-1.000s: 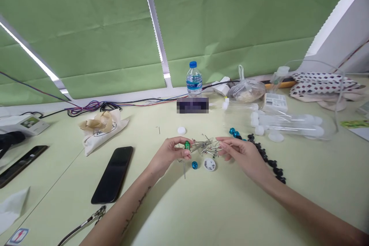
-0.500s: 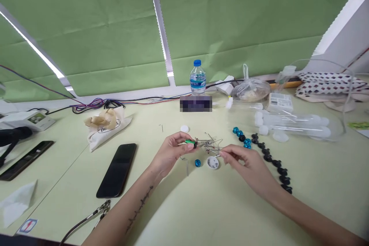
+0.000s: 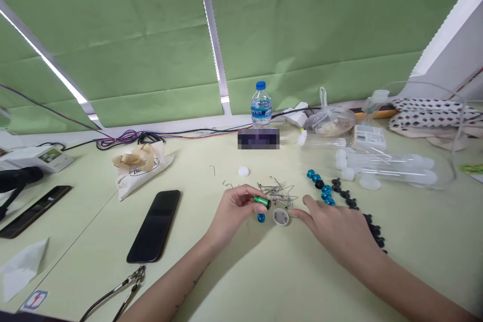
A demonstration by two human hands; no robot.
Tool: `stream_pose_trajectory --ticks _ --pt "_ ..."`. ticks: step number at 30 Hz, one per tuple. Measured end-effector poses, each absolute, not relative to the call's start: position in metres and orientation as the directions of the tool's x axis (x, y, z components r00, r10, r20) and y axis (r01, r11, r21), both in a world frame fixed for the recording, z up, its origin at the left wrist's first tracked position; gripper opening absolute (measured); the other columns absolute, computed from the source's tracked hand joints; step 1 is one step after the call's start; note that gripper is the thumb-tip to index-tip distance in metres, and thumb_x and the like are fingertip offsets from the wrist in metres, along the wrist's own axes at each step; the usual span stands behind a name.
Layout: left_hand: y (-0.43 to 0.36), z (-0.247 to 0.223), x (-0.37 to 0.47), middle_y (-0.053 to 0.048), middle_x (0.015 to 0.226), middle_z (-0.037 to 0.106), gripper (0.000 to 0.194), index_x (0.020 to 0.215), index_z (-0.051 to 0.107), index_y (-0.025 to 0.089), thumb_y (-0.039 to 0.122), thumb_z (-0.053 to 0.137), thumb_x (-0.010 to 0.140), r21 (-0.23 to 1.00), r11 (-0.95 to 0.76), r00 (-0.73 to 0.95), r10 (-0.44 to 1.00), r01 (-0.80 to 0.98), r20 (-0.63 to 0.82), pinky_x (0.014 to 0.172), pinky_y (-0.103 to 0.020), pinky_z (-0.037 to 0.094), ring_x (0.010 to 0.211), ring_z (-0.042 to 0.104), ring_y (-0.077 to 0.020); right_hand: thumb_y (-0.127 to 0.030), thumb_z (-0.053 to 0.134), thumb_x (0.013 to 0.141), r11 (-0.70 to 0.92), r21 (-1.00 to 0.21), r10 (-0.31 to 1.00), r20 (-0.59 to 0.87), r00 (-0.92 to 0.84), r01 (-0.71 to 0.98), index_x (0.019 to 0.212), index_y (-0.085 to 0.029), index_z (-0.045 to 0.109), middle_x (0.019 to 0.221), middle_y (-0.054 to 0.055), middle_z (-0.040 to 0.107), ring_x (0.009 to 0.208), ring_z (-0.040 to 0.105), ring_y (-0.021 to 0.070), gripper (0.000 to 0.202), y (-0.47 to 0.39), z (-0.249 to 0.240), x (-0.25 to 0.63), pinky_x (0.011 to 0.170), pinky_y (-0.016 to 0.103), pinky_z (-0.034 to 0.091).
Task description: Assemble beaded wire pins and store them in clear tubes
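Observation:
My left hand (image 3: 241, 207) pinches a small green cylinder with a black end (image 3: 261, 203) between thumb and fingers, just above the table. My right hand (image 3: 332, 221) is low over the table with thumb and index finger apart and nothing seen between them; its other fingers are partly hidden. A pile of thin metal hex keys and pins (image 3: 277, 191) lies between the hands. In front of the pile are a round white cap (image 3: 280, 217) with small dark bits in it and a blue round part (image 3: 261, 218), partly under my left hand.
Blue round parts (image 3: 326, 195) and a row of black knobs (image 3: 345, 194) lie by my right hand. Clear tubes (image 3: 392, 166) are at the right, a water bottle (image 3: 261, 105) at the back. A phone (image 3: 154, 226) and cloth pouch (image 3: 145, 168) lie left.
My right hand has let go of a thin metal piece at the pile and shifted slightly right, its thumb and finger parting. My left hand has brought the green cylinder a little right and nearer.

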State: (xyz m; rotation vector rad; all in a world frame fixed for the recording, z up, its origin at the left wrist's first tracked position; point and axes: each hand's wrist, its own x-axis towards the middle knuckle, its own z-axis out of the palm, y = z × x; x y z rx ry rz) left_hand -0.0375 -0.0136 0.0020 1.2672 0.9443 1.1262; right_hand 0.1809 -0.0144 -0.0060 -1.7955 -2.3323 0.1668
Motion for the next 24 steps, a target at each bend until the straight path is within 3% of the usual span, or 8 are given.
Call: stream_pose_trajectory --ticks 3,5,9,13,16,19,21,24 --pt "-0.03 0.002 -0.021 -0.004 0.084 0.061 0.014 0.083 0.068 0.016 0.015 0.074 0.07 0.967 -0.255 0.205 0.947 0.016 0.247 0.067 -0.026 0.054 0.076 0.062 -0.014 -0.056 0.023 0.093 0.226 -0.703 0.91 -0.094 -0.403 0.674 0.071 -0.02 0.052 0.055 0.003 0.053 0.053 0.049 0.0171 0.052 -0.028 0.006 0.171 0.051 0.027 0.026" --pt "-0.041 0.002 -0.014 -0.004 0.082 0.06 0.012 0.089 0.068 0.015 0.013 0.068 0.077 0.861 -0.476 0.268 0.866 0.178 0.423 0.063 -0.024 0.054 0.072 0.061 -0.0131 -0.059 0.017 0.093 -0.076 -0.921 0.825 -0.273 -0.495 0.381 0.067 -0.019 0.049 0.052 -0.001 0.047 0.048 0.041 0.0131 0.057 -0.035 0.012 0.164 0.049 0.025 0.026" --pt "-0.051 0.001 -0.011 -0.013 0.089 0.064 0.022 0.102 0.061 0.004 0.001 0.056 0.081 0.166 -0.864 0.512 0.425 0.476 0.747 0.067 -0.03 0.055 0.081 0.061 -0.0181 -0.061 0.043 0.085 -0.379 -0.922 0.826 -0.376 -0.42 0.081 0.067 -0.019 0.045 0.059 -0.005 0.04 0.051 0.034 0.0095 0.046 -0.043 0.014 0.155 0.049 0.023 0.024" --pt "-0.05 0.001 -0.012 -0.014 0.083 0.064 0.011 0.09 0.062 0.005 0.01 0.057 0.081 -0.327 -0.737 0.68 0.238 0.592 0.693 0.059 -0.036 0.048 0.075 0.058 -0.0236 -0.058 0.042 0.087 -0.379 -0.921 0.837 -0.383 -0.389 0.091 0.065 -0.02 0.038 0.059 -0.005 0.035 0.052 0.032 0.0106 0.044 -0.047 0.009 0.152 0.05 0.025 0.025" --pt "-0.05 -0.001 -0.008 -0.008 0.07 0.059 0.021 0.08 0.058 0.011 0.019 0.04 0.09 -0.207 -0.726 0.644 0.394 0.656 0.656 0.051 -0.034 0.039 0.06 0.049 -0.019 -0.05 0.03 0.094 -0.065 -0.962 0.908 -0.167 -0.385 0.265 0.063 -0.021 0.033 0.059 -0.004 0.035 0.055 0.033 0.0128 0.043 -0.049 0.001 0.154 0.054 0.028 0.027" --pt "-0.052 -0.002 -0.004 -0.004 0.067 0.053 0.032 0.076 0.048 0.016 0.024 0.023 0.096 0.293 -0.723 0.513 0.664 0.626 0.544 0.053 -0.031 0.038 0.059 0.045 -0.0163 -0.041 0.03 0.097 0.291 -0.891 0.889 0.117 -0.443 0.349 0.072 -0.021 0.04 0.07 -0.001 0.044 0.064 0.041 0.0155 0.033 -0.047 -0.003 0.16 0.061 0.03 0.031" --pt "-0.053 -0.001 -0.004 -0.002 0.069 0.051 0.033 0.076 0.042 0.018 0.028 0.019 0.098 0.609 -0.572 0.423 0.819 0.55 0.388 0.056 -0.028 0.038 0.061 0.046 -0.0147 -0.04 0.04 0.094 0.309 -0.914 0.878 0.168 -0.448 0.263 0.089 -0.024 0.045 0.085 0.002 0.049 0.077 0.047 0.0174 0.018 -0.043 -0.003 0.164 0.068 0.03 0.037" --pt "-0.054 0.0 -0.007 0.0 0.068 0.047 0.032 0.073 0.036 0.02 0.032 0.02 0.098 0.77 -0.397 0.344 0.906 0.498 0.245 0.057 -0.026 0.035 0.062 0.044 -0.0139 -0.047 0.052 0.087 0.128 -0.987 0.889 0.07 -0.453 0.1 0.106 -0.025 0.044 0.095 0.003 0.051 0.087 0.052 0.0188 0.03 -0.038 0.002 0.166 0.072 0.03 0.041"
